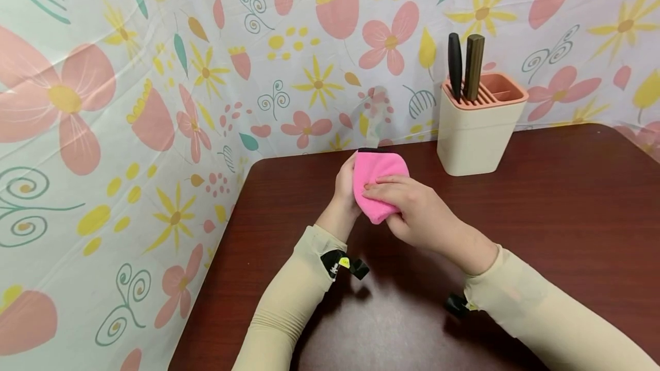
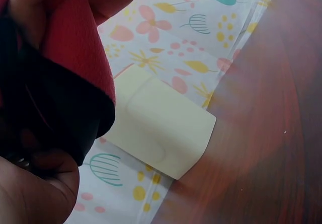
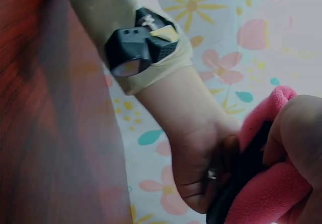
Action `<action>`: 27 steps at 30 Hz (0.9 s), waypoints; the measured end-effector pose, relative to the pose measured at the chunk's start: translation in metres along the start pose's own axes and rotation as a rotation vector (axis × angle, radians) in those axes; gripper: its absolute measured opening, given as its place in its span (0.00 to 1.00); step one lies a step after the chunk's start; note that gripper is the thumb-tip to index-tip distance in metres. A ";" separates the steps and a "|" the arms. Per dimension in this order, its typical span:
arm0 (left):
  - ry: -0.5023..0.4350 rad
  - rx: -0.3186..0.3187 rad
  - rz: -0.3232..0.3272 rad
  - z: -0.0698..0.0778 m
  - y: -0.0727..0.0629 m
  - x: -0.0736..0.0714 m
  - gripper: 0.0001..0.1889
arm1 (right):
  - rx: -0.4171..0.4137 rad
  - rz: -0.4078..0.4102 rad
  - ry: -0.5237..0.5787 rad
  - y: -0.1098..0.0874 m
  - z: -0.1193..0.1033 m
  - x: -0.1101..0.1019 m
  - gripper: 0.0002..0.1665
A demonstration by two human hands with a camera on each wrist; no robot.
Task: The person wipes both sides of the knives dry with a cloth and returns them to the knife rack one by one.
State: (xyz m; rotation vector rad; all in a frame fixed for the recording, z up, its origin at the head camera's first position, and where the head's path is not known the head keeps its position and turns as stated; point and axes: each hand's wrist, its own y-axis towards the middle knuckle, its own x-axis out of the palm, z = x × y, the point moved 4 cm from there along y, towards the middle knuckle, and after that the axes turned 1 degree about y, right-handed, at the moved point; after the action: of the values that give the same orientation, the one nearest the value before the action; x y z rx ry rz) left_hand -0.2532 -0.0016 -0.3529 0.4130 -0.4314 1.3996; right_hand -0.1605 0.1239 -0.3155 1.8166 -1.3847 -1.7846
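Observation:
A fuzzy pink cloth with a dark band or lining along its upper edge is held up between both hands over the far part of the table. My left hand grips it from behind on its left side, with the thumb bent in at the dark lining in the left wrist view. Across the cloth's front lie the fingers of my right hand, its thumb beneath, pinching it. By the left hand's fingers a small metallic glint shows. A pale translucent strip rises above the cloth; whatever the folds enclose is hidden.
A cream knife block with a coral top stands at the back right, holding a black-handled knife and a brown-handled one. The dark reddish-brown table meets a flower-printed curtain behind and to the left.

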 end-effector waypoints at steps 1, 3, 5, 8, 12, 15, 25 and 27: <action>0.000 0.009 0.000 0.000 0.000 0.000 0.17 | 0.002 -0.013 0.010 0.000 0.000 -0.001 0.30; 0.017 0.022 0.025 0.001 0.000 -0.002 0.16 | 0.002 -0.039 0.044 0.000 0.001 -0.005 0.30; 0.035 0.026 0.053 0.001 0.000 -0.004 0.19 | -0.003 -0.058 0.102 0.000 0.003 -0.010 0.31; 0.055 0.010 0.087 0.000 0.001 -0.007 0.24 | -0.002 -0.063 0.198 0.001 0.008 -0.020 0.32; 0.066 -0.031 0.069 -0.002 0.001 -0.009 0.25 | 0.108 -0.047 0.272 0.001 0.022 -0.039 0.33; 0.097 -0.072 0.036 -0.004 -0.001 -0.008 0.25 | 0.247 -0.006 0.282 -0.001 0.034 -0.059 0.34; 0.106 -0.132 -0.057 -0.010 -0.012 0.013 0.24 | 0.372 0.277 0.123 -0.006 0.053 -0.084 0.31; 0.102 -0.141 -0.047 -0.014 -0.014 0.015 0.24 | 0.317 0.249 0.086 -0.004 0.050 -0.074 0.32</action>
State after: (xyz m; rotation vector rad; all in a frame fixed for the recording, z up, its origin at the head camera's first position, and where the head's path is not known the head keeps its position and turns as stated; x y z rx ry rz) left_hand -0.2373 0.0168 -0.3567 0.2341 -0.4312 1.3294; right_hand -0.1885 0.2023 -0.2814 1.7444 -1.8508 -1.4110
